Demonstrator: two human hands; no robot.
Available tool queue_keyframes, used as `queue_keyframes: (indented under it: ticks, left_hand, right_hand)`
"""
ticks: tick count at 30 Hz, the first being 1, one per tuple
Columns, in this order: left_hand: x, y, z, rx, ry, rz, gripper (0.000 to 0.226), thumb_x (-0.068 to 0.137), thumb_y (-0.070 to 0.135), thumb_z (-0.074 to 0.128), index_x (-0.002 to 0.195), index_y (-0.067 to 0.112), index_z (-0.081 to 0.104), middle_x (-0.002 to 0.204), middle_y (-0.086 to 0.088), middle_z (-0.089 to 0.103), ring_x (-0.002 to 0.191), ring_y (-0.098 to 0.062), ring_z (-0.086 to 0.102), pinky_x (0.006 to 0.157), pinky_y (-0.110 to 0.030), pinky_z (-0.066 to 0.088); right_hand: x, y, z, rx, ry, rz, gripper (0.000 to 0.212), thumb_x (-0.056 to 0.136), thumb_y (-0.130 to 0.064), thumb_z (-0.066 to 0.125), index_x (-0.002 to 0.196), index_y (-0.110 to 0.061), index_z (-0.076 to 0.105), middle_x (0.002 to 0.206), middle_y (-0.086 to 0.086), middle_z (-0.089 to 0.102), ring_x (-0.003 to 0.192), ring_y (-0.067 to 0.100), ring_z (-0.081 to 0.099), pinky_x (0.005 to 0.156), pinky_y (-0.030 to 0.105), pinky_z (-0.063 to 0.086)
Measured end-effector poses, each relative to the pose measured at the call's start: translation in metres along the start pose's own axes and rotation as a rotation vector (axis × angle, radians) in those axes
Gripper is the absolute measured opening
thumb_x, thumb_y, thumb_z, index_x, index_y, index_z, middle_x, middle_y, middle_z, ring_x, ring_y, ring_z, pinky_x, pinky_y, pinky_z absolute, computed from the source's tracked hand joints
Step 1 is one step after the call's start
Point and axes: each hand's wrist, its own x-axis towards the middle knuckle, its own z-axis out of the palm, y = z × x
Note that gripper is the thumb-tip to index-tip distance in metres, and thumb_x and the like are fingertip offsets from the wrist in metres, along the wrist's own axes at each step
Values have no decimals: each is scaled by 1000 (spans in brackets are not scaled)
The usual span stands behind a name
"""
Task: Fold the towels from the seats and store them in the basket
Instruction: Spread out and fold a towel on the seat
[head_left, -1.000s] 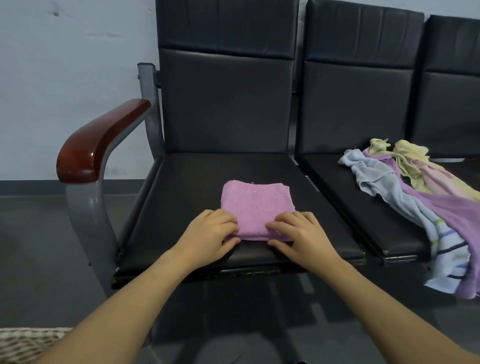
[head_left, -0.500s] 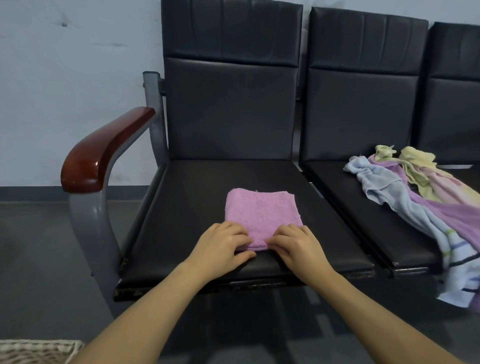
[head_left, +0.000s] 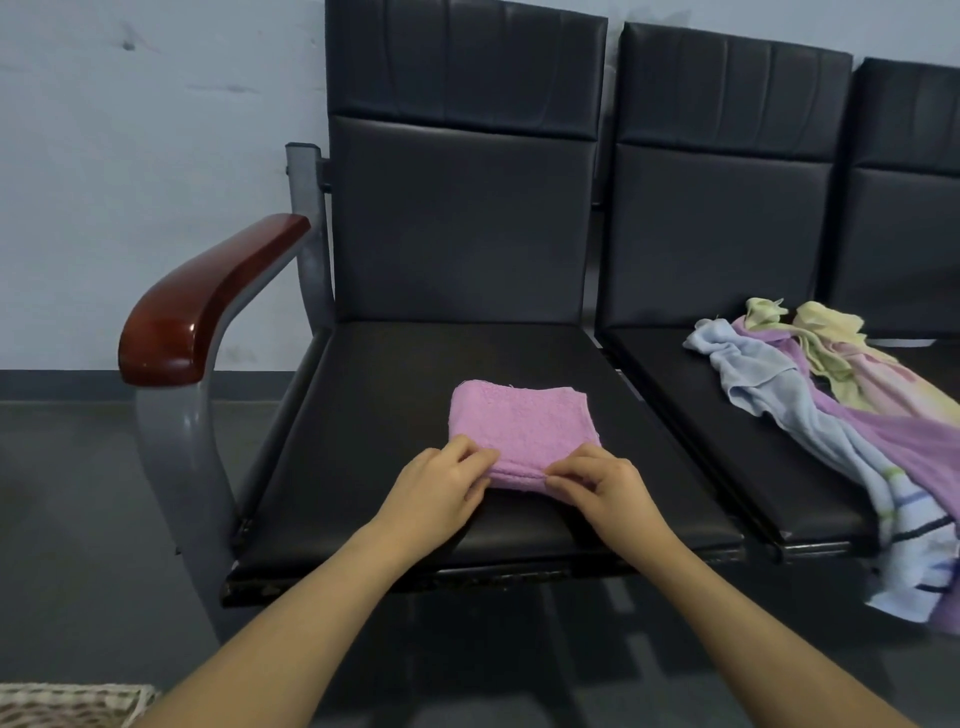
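Pink folded towel (head_left: 521, 426), one, pinched at its near edge by two hands, left (head_left: 441, 488) and right (head_left: 605, 486).

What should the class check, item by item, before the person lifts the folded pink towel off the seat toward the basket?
1. Folded pink towel squared up: ok.
2. Left hand pinches the near edge: ok.
3. Right hand pinches the near edge: ok.
4. Wicker basket within view, lower left: ok.
5. Room inside the basket: cannot tell.
6. All towels folded: not ok, an unfolded heap lies on the next seat.
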Motion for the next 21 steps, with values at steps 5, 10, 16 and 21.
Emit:
queue_keyframes:
  ticks: [5, 10, 16, 21]
  left_hand:
    - [-2, 2, -5, -140, 33, -119, 39, 92, 16, 58, 130, 15, 50, 108, -6, 65, 86, -27, 62, 77, -39, 52]
    - [3, 11, -14, -261, 7, -259, 40, 97, 22, 51, 135, 22, 41, 119, -3, 58, 104, -22, 57, 89, -38, 48]
    - [9, 11, -16, -249, 64, -300, 35, 99, 24, 47, 132, 19, 39, 112, 4, 53, 97, -5, 29, 94, -23, 27]
    - [10, 10, -17, -224, 71, -317, 37, 97, 32, 48, 129, 21, 35, 111, 2, 58, 93, -21, 57, 81, -40, 50]
  right_hand:
    - [-7, 5, -3, -195, -38, -39, 22, 78, -30, 77, 98, -22, 70, 90, -16, 59, 80, 4, 49, 80, 28, 41]
    - [-11, 14, -11, -368, 30, -4, 19, 79, -15, 73, 93, -21, 62, 91, -13, 51, 83, 9, 43, 82, 29, 32]
    - [-5, 6, -22, 100, 148, 126, 22, 73, 6, 68, 85, -13, 64, 100, -8, 65, 98, 6, 60, 88, 14, 42]
    - [-3, -1, -28, 248, 174, 186, 19, 79, 2, 65, 80, -16, 62, 76, -2, 65, 70, 7, 58, 63, 15, 46]
